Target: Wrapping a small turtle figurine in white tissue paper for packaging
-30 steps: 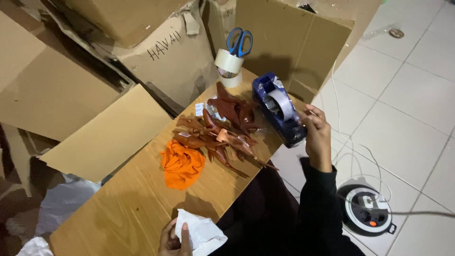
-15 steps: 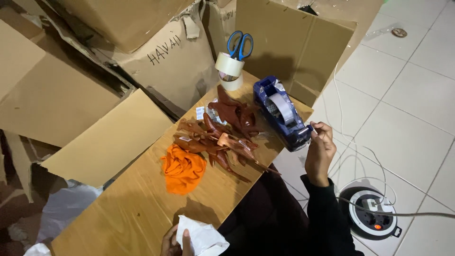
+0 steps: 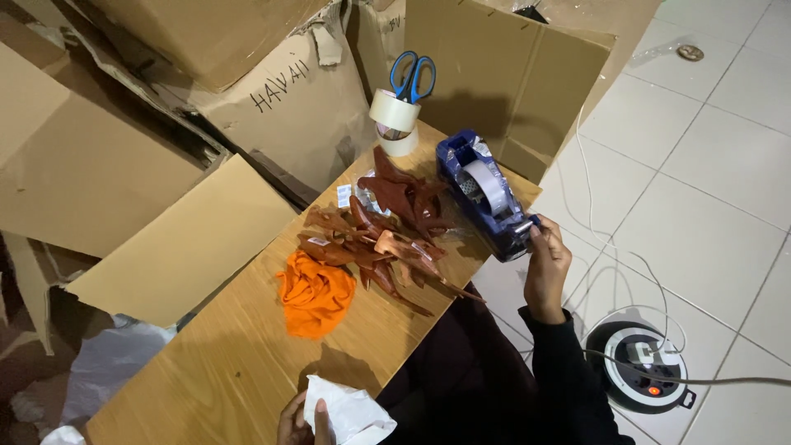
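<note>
Risk of the blue tape dispenser (image 3: 488,194) tipping off the tabletop (image 3: 231,363) edge where it sits arises because the right hand (image 3: 545,268), raised from below with its grip touching the front end, could pull it outward, while the left hand (image 3: 298,422) pinches crumpled white paper (image 3: 350,412).
</note>
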